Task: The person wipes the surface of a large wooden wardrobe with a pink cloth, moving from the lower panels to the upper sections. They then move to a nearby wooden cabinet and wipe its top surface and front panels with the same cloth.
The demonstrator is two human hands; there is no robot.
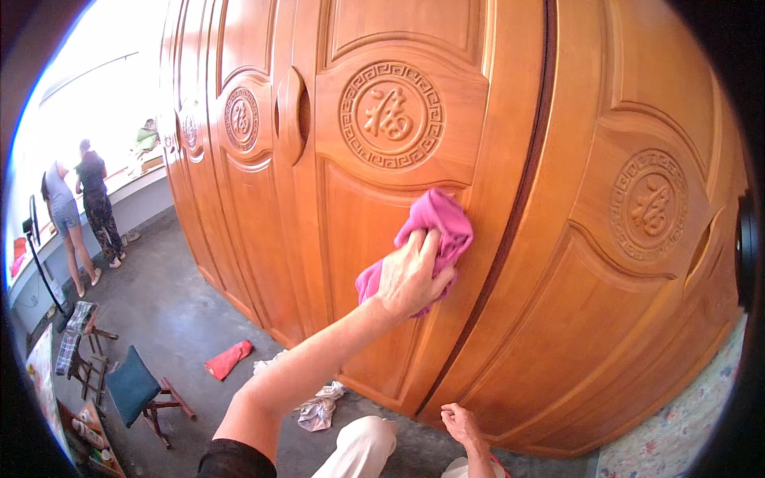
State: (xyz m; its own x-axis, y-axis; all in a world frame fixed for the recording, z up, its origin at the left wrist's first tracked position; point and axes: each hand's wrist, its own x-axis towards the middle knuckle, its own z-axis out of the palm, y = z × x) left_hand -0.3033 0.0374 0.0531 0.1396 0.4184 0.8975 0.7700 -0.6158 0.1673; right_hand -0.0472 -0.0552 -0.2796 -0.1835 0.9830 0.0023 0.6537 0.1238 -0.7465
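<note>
My left hand (412,272) is closed around a bunched pink cloth (439,215), which lies against the lower panel of a carved wooden wardrobe door (358,239). Just above the cloth runs the curved moulding under a round carved medallion (391,115). Low in the view, my right hand (461,423) is beside my knee, near the foot of the wardrobe, with its fingers curled; what lies inside them is hidden. A dark vertical gap (508,239) separates this door from the wardrobe section at the right.
White crumpled cloths (317,412) and a red cloth (229,359) lie on the grey floor. Folding stools (132,385) and a low shelf with bottles (89,433) stand at the left. Farther off, two people (92,185) stand at a long ledge. A floral surface (669,418) is at the lower right.
</note>
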